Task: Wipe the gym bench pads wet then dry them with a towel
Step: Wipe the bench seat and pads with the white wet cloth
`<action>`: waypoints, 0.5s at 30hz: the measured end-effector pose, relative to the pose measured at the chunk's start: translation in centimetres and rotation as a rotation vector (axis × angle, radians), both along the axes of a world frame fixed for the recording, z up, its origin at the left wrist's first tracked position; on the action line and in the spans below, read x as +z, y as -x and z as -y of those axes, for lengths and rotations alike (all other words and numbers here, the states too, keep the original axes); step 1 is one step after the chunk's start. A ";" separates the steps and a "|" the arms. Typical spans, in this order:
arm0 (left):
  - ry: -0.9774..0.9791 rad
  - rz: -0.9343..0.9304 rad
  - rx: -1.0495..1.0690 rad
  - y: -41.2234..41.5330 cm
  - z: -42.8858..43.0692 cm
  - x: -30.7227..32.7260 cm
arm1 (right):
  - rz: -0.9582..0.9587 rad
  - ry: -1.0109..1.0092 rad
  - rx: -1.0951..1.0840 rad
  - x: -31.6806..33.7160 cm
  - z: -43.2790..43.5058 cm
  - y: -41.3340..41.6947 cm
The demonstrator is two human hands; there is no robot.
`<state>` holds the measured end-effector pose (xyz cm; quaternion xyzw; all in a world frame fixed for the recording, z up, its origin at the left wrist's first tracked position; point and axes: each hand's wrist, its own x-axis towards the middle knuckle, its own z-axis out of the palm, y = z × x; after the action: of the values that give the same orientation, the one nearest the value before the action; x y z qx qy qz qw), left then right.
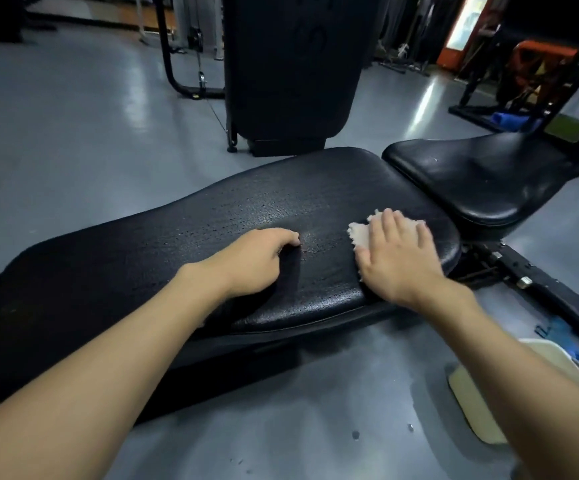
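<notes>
The right hand (398,258), fingers spread, presses the cloth (359,233) at the long pad's (211,220) right end; pushed further, the cloth can slide off.

I see the long back pad (211,237) lying flat, running from my 8 o'clock up toward 2 o'clock. Its black cover is cracked and grainy over most of the top, with a dull sheen. The seat pad (482,181) sits just past its 2 o'clock end across a narrow gap; it is black too, but smoother and glossier. The cloth (359,233), pale beige with a fuzzy edge, lies on the back pad near that end, under my right hand (398,258), whose straight fingers press it flat. Only its 9 and 12 o'clock edges show.
</notes>
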<state>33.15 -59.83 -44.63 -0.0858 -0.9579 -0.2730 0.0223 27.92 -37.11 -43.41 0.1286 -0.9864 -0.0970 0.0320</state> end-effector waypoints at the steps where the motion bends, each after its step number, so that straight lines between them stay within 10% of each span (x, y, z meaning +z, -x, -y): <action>1: -0.009 0.015 0.016 -0.4 0.1 0.1 | 0.008 -0.016 0.044 -0.2 1.0 -0.8; 15: -0.017 0.003 0.534 -16.3 11.0 -2.3 | 0.287 0.107 0.761 -3.8 21.5 -11.9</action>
<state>49.41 -70.82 -46.93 0.1707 -0.9443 -0.2655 0.0930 39.81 -58.63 -47.22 0.4948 -0.8665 -0.0076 -0.0657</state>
